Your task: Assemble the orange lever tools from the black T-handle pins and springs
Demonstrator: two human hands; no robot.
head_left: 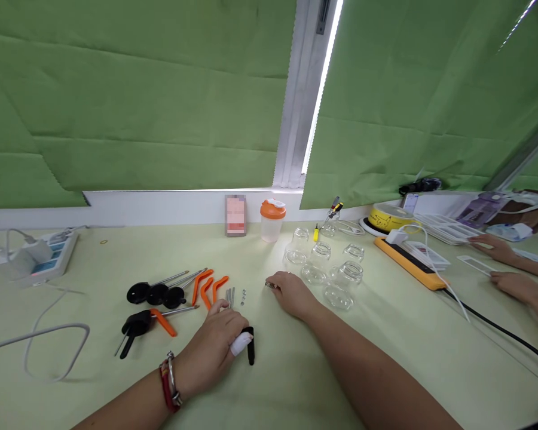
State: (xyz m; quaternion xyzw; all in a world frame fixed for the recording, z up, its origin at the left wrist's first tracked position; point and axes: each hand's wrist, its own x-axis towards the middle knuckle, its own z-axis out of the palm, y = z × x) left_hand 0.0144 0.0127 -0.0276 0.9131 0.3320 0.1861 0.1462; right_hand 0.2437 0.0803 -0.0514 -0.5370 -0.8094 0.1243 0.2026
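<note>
My left hand [217, 334], with a white wrap on the thumb, is palm down over the table. Its thumb lies across a black L-shaped handle [251, 352], whose upper end runs under the curled fingers. The index finger reaches beside several thin metal pins [230, 295]. To the right, my right hand [292, 292] pinches a small metal piece [269, 285], too small to name. Several tiny metal parts [243, 297] lie between the hands. Orange bent handles [206, 291] lie left of the pins, near black round parts with metal rods [156, 293].
Several clear glass jars [314, 272] stand right of my right arm. Behind are an orange-lidded cup [272, 222] and a pink-screened phone [235, 216]. An orange power strip [412, 263] and another person's hands [511, 285] are at right; a white cable [58, 328] curls at left.
</note>
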